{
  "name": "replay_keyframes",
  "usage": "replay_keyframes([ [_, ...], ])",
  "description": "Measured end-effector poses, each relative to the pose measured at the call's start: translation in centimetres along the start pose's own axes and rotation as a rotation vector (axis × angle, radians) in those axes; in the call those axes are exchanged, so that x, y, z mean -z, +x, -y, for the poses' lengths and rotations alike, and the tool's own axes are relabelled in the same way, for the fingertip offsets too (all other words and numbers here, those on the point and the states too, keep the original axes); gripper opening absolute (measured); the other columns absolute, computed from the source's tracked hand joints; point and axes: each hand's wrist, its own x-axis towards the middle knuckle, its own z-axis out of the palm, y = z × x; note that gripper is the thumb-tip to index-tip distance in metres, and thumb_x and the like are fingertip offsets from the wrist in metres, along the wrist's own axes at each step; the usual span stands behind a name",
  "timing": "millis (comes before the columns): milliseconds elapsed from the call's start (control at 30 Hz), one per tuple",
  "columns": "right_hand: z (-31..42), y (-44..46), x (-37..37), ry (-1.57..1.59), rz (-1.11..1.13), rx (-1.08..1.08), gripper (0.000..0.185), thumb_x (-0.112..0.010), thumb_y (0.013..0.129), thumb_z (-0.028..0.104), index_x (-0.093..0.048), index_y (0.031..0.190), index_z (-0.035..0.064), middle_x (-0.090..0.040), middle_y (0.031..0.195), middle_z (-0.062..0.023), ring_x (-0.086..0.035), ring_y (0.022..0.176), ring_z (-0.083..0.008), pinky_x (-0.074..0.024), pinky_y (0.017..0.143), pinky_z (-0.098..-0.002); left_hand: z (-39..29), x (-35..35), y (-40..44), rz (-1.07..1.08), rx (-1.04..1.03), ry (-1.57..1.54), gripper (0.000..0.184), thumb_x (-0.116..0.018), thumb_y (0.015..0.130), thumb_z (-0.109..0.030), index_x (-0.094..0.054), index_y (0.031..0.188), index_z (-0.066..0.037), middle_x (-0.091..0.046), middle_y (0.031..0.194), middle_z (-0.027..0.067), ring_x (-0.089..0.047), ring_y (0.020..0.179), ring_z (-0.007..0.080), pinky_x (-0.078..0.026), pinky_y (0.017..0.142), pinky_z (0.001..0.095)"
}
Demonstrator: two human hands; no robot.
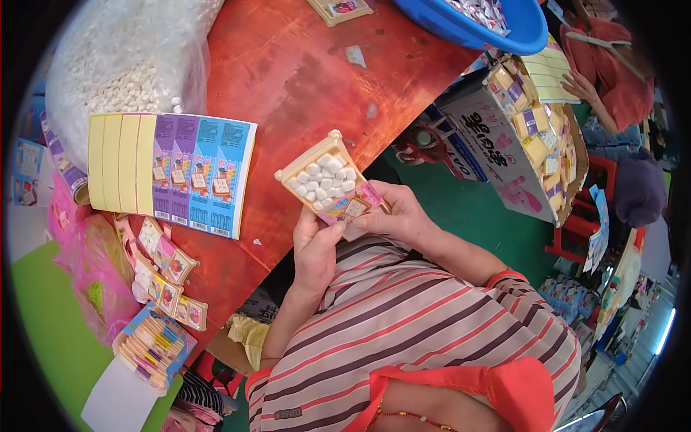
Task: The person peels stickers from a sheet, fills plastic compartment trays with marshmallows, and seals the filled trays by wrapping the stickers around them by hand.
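A small cream-coloured tray of white candies (324,180) is held tilted above the table's edge, in front of my body. A pink and purple label (354,204) with a printed picture lies across its near end. My left hand (317,248) grips the tray from below and the left, its thumb on the label. From the right, my right hand (402,211) pinches the label and the tray's near corner; some of its fingertips are hidden behind. Left of the tray, a sheet of labels (205,176) in purple and blue, beside yellow strips, rests on the table.
A clear bag of white pieces (119,83) stands on the red table (288,79). Several packed trays (169,295) lie by a pink bag (101,266). A blue basin (529,29) holds small packets. Right, a carton (486,144) holds packed trays; another person's hand (579,86) is beyond.
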Motion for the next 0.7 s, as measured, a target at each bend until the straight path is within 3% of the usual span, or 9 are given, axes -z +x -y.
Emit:
replay_keyframes([
  [33,-0.3,0.2,-0.1,0.317,-0.008,-0.049,0.031,-0.069,0.086,0.006,-0.06,0.114,-0.0042,-0.067,0.103,-0.0072,-0.062,0.094,-0.011,-0.0513,0.082,-0.0272,-0.4,-0.3,0.0,-0.036,0.023,0.069,0.051,-0.056,0.086,-0.005,-0.044,0.136,0.001,-0.054,0.131,0.0116,-0.053,0.121,0.0207,-0.039,0.105,0.0366],
  [67,-0.3,0.2,0.0,0.362,0.011,-0.06,0.036,-0.069,0.085,0.003,-0.058,0.118,-0.0049,-0.066,0.108,-0.0092,-0.063,0.096,-0.012,-0.051,0.086,-0.0267,-0.5,-0.4,-0.1,-0.038,0.016,0.068,0.051,-0.056,0.086,-0.005,-0.044,0.136,0.001,-0.054,0.131,0.0116,-0.053,0.121,0.0207,-0.039,0.105,0.0366],
  [200,-0.5,0.5,0.0,0.257,0.078,-0.1,0.044,-0.065,0.086,0.005,-0.054,0.127,-0.0055,-0.064,0.116,-0.0113,-0.062,0.105,-0.0149,-0.0495,0.091,-0.0287,-0.9,-0.3,-0.1,-0.045,0.019,0.132,0.049,-0.055,0.088,-0.006,-0.046,0.135,0.002,-0.057,0.128,0.0099,-0.055,0.117,0.0173,-0.04,0.102,0.0323],
  [300,0.6,0.1,-0.5,0.19,0.052,-0.047,0.034,-0.064,0.09,0.011,-0.057,0.119,-0.0045,-0.064,0.108,-0.008,-0.06,0.095,-0.011,-0.0495,0.082,-0.0258,-0.6,0.0,-0.1,-0.045,0.028,0.123,0.044,-0.055,0.088,-0.007,-0.05,0.131,0.002,-0.06,0.124,0.0097,-0.057,0.113,0.0165,-0.043,0.099,0.0318],
  [367,0.5,0.3,0.2,-0.254,-0.058,0.054,0.034,-0.062,0.092,0.015,-0.057,0.119,-0.0043,-0.063,0.106,-0.0069,-0.059,0.093,-0.0105,-0.0488,0.079,-0.025,-0.9,0.1,-0.2,-0.05,0.067,0.172,0.04,-0.056,0.088,-0.008,-0.055,0.127,0.001,-0.063,0.12,0.0091,-0.06,0.108,0.0155,-0.046,0.095,0.0313],
  [433,1.4,0.4,-0.5,-0.105,-0.024,-0.082,0.034,-0.063,0.09,0.016,-0.058,0.118,-0.0029,-0.063,0.104,-0.0054,-0.059,0.089,-0.0095,-0.049,0.076,-0.0244,-1.5,0.4,-0.5,-0.005,0.167,0.159,0.039,-0.057,0.088,-0.009,-0.056,0.126,-0.002,-0.063,0.118,0.0072,-0.059,0.107,0.0143,-0.047,0.094,0.031],
  [467,0.9,0.3,0.1,-0.094,0.006,-0.141,0.035,-0.064,0.089,0.017,-0.059,0.118,-0.0025,-0.064,0.102,-0.0048,-0.06,0.086,-0.0091,-0.0494,0.074,-0.0246,-1.7,0.3,-0.7,-0.005,0.118,0.164,0.037,-0.058,0.088,-0.01,-0.058,0.124,-0.002,-0.063,0.117,0.0061,-0.059,0.106,0.0135,-0.047,0.093,0.0303],
  [567,0.7,0.9,-1.1,-0.009,-0.003,-0.082,0.035,-0.058,0.085,0.006,-0.06,0.118,-0.005,-0.067,0.105,-0.01,-0.064,0.089,-0.0131,-0.0514,0.078,-0.027,-1.9,0.9,-1.3,0.022,0.054,0.143,0.035,-0.061,0.089,-0.013,-0.058,0.122,-0.001,-0.063,0.111,0.0037,-0.057,0.103,0.0096,-0.047,0.089,0.027],
  [700,0.0,2.5,-2.7,0.147,0.071,-0.112,0.032,-0.061,0.086,0.009,-0.061,0.115,-0.0048,-0.068,0.105,-0.0117,-0.067,0.09,-0.0169,-0.0528,0.082,-0.0302,-4.8,1.2,-4.0,-0.116,-0.011,0.114,0.046,-0.058,0.093,-0.013,-0.043,0.134,0.0,-0.056,0.118,0.0072,-0.055,0.103,0.0125,-0.046,0.087,0.0268],
])
